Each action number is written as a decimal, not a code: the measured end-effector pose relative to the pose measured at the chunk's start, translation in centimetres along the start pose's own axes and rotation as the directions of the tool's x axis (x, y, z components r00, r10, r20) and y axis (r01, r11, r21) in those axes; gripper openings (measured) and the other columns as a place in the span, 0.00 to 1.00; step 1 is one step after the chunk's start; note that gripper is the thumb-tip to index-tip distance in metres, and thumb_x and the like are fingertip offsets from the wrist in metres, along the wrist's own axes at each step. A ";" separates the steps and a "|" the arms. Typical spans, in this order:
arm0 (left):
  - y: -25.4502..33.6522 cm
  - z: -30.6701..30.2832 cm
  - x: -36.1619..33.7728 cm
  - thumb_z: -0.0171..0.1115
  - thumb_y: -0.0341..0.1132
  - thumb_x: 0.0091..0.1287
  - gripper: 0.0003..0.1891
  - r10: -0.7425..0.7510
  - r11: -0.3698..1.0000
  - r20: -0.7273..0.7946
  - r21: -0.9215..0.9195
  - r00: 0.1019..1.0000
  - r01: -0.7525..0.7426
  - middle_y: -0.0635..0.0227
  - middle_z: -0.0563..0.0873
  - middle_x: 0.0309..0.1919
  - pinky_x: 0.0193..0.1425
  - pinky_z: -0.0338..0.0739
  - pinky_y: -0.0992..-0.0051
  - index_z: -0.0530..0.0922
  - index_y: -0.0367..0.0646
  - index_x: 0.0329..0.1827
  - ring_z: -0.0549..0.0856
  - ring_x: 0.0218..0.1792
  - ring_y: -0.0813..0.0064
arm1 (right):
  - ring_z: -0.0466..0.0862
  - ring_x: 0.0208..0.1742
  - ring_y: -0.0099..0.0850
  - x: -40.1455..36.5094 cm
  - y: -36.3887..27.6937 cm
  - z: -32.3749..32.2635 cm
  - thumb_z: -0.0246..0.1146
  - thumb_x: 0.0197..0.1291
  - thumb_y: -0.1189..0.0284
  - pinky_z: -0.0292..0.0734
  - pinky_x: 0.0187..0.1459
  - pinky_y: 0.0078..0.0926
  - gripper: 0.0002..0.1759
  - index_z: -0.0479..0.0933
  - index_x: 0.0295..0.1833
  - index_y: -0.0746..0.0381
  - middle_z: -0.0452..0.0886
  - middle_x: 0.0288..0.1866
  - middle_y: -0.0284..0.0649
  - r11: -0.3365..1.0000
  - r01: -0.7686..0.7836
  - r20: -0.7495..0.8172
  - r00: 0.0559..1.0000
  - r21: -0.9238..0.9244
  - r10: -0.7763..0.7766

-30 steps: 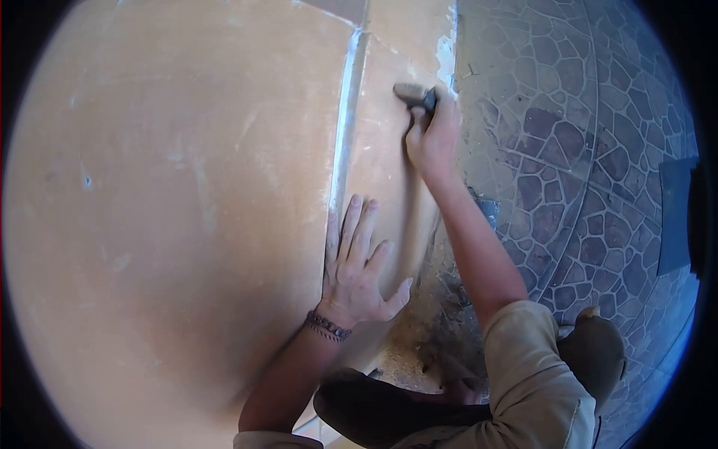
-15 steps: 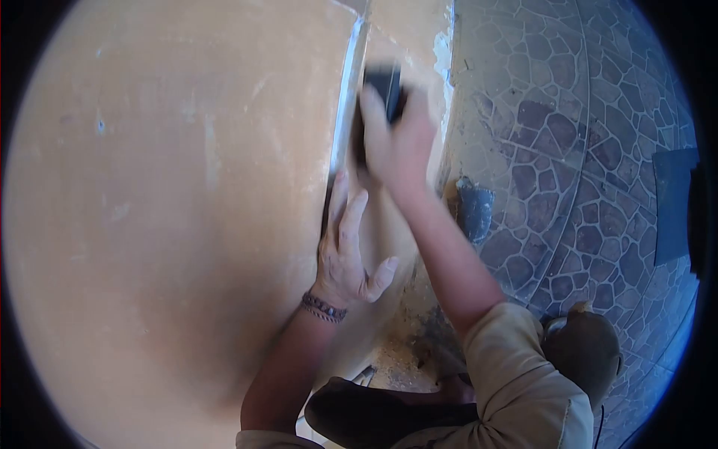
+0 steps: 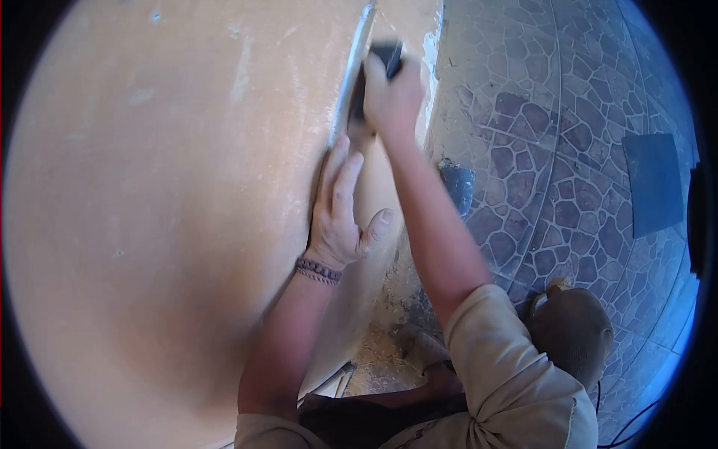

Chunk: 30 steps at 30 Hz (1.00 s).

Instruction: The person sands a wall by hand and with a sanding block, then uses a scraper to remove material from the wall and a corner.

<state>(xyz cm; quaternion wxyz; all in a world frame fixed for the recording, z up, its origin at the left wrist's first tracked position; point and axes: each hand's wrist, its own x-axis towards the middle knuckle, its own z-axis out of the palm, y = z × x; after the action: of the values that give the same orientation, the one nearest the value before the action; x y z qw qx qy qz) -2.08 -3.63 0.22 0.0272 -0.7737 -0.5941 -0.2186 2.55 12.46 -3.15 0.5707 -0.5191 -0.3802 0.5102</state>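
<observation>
My right hand (image 3: 396, 97) is wrapped around a dark sanding block (image 3: 387, 54), slightly blurred, against the narrow side face of the wall. A pale metallic-looking strip (image 3: 350, 71) runs along the wall's corner just left of it. Lower down, my left hand (image 3: 338, 213) rests on the same corner with its fingers stretched out and the thumb apart, holding nothing. The broad wall surface (image 3: 172, 187) is smooth and tan, with a few whitish patches.
A grey-blue piece like a scraper blade (image 3: 458, 188) lies on the stone-patterned floor (image 3: 542, 194) beside my right forearm. Farther right is a dark flat sheet (image 3: 654, 185). Dust and crumbs (image 3: 381, 352) lie at the wall's foot, near my knee (image 3: 572, 329). A black cable (image 3: 632, 425) shows at lower right.
My view has shifted a little. My right hand and the sanding block appear slightly higher up in view, along the side face. My left hand stays spread on the corner.
</observation>
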 end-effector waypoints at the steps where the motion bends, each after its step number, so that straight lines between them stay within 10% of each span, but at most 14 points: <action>1: 0.6 -0.4 -1.1 0.59 0.47 0.66 0.38 -0.013 0.999 0.027 0.041 1.000 0.012 0.35 0.62 0.70 0.74 0.60 0.52 0.58 0.29 0.70 0.65 0.70 0.40 | 0.83 0.39 0.60 -3.5 0.0 -1.1 0.61 0.61 0.64 0.77 0.43 0.50 0.18 0.69 0.45 0.69 0.81 0.35 0.61 0.999 -0.026 0.061 0.998 0.033 0.024; 6: 4.9 -4.0 -8.0 0.62 0.42 0.63 0.35 -0.259 0.959 0.244 0.180 0.935 0.218 0.33 0.60 0.70 0.74 0.58 0.49 0.61 0.30 0.69 0.61 0.71 0.34 | 0.83 0.39 0.59 -4.1 -0.7 -1.3 0.61 0.62 0.65 0.77 0.42 0.52 0.17 0.69 0.45 0.68 0.81 0.35 0.62 0.999 -0.009 0.153 0.988 -0.031 0.014; 9: 5.4 -5.3 -9.8 0.66 0.43 0.59 0.40 -0.236 0.911 0.517 0.412 0.823 0.002 0.32 0.59 0.70 0.74 0.55 0.45 0.60 0.31 0.70 0.59 0.72 0.33 | 0.84 0.41 0.57 4.5 -1.7 0.6 0.59 0.62 0.63 0.78 0.44 0.49 0.19 0.70 0.46 0.70 0.83 0.36 0.60 0.997 -0.076 0.098 0.992 -0.024 0.078; 14: 4.4 -4.7 -10.9 0.69 0.47 0.55 0.43 -0.208 0.968 0.329 0.207 0.921 0.145 0.30 0.59 0.70 0.74 0.53 0.42 0.61 0.33 0.70 0.59 0.72 0.33 | 0.84 0.40 0.56 -6.4 -0.8 -1.9 0.59 0.62 0.65 0.78 0.44 0.49 0.18 0.70 0.47 0.69 0.82 0.36 0.59 0.999 -0.013 0.134 0.991 0.034 0.009; 18: 4.3 -4.8 -10.9 0.69 0.49 0.55 0.43 -0.190 0.970 0.347 0.210 0.918 0.122 0.29 0.59 0.69 0.74 0.53 0.41 0.62 0.33 0.69 0.60 0.71 0.32 | 0.84 0.42 0.57 -1.0 -1.0 -0.4 0.58 0.64 0.65 0.78 0.45 0.49 0.18 0.71 0.49 0.70 0.82 0.38 0.61 0.998 0.047 0.138 0.990 -0.034 -0.041; 20: 4.5 -4.7 -10.9 0.68 0.51 0.55 0.44 -0.217 0.960 0.375 0.250 0.901 0.127 0.29 0.59 0.69 0.74 0.53 0.40 0.61 0.33 0.70 0.60 0.71 0.32 | 0.85 0.43 0.56 6.1 -2.8 0.4 0.57 0.64 0.65 0.80 0.47 0.48 0.18 0.71 0.48 0.71 0.83 0.38 0.61 0.980 -0.201 0.188 0.962 -0.002 0.198; 26: 4.5 -4.8 -10.6 0.66 0.54 0.57 0.44 -0.206 0.963 0.376 0.241 0.903 0.120 0.31 0.62 0.69 0.74 0.51 0.38 0.63 0.33 0.69 0.62 0.70 0.33 | 0.83 0.39 0.59 -6.1 -0.5 -1.9 0.57 0.64 0.66 0.77 0.42 0.50 0.18 0.69 0.50 0.70 0.82 0.37 0.61 0.999 -0.006 0.161 0.987 0.053 -0.003; 30: 4.5 -4.9 -10.6 0.65 0.56 0.57 0.44 -0.215 0.956 0.422 0.276 0.880 0.101 0.32 0.63 0.68 0.74 0.51 0.38 0.63 0.34 0.69 0.63 0.70 0.33 | 0.85 0.41 0.56 0.5 -1.4 -0.3 0.61 0.61 0.60 0.79 0.44 0.46 0.23 0.71 0.48 0.71 0.82 0.37 0.63 0.998 -0.065 0.141 0.988 -0.017 0.067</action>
<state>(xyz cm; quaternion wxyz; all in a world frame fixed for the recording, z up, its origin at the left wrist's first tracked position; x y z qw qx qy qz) -1.51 -16.08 1.69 -0.0330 -0.7421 -0.6683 0.0390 3.16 12.98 -1.91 0.5218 -0.4974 -0.4055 0.5621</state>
